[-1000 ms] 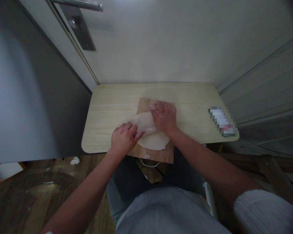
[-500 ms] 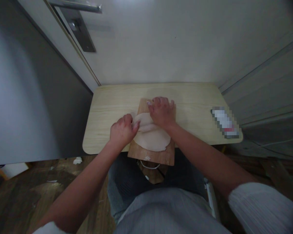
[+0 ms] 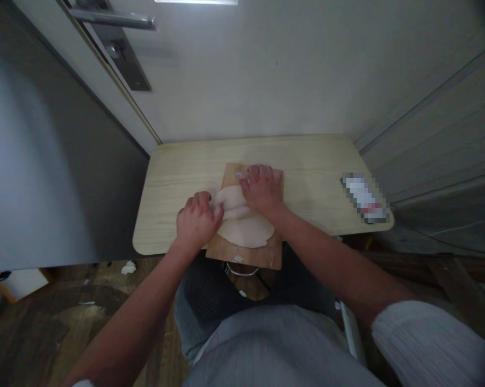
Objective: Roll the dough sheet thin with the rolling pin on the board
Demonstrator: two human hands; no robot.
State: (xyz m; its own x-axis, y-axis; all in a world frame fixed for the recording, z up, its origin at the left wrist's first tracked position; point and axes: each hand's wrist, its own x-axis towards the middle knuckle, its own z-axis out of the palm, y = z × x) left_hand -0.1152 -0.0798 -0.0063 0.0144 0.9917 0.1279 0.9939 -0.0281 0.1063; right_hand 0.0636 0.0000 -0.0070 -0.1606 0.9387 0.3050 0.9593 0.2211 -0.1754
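Observation:
A thin, pale sheet of dough [image 3: 246, 232] lies on a small wooden board [image 3: 242, 259], with a raised fold running across it between my hands. Whether anything lies inside that fold I cannot tell. At the dough's left edge, my left hand [image 3: 199, 217] is closed, its thumb on the dough and its fingers curled. My right hand [image 3: 262, 189] rests over the upper right of the dough and board, fingers bent downward and thumb toward the left. My palm and forearm hide what is under it.
The board overhangs the front edge of a light wood-look table [image 3: 315, 166]. A pixelated, phone-shaped object [image 3: 363, 198] lies at the table's right end. A door with a metal handle [image 3: 113, 19] stands behind, and a grey panel [image 3: 65, 161] rises at the left.
The whole view has shifted a little, so the table and board sit slightly further left. Both hands stay on the dough and board, and the dough's shape looks nearly the same.

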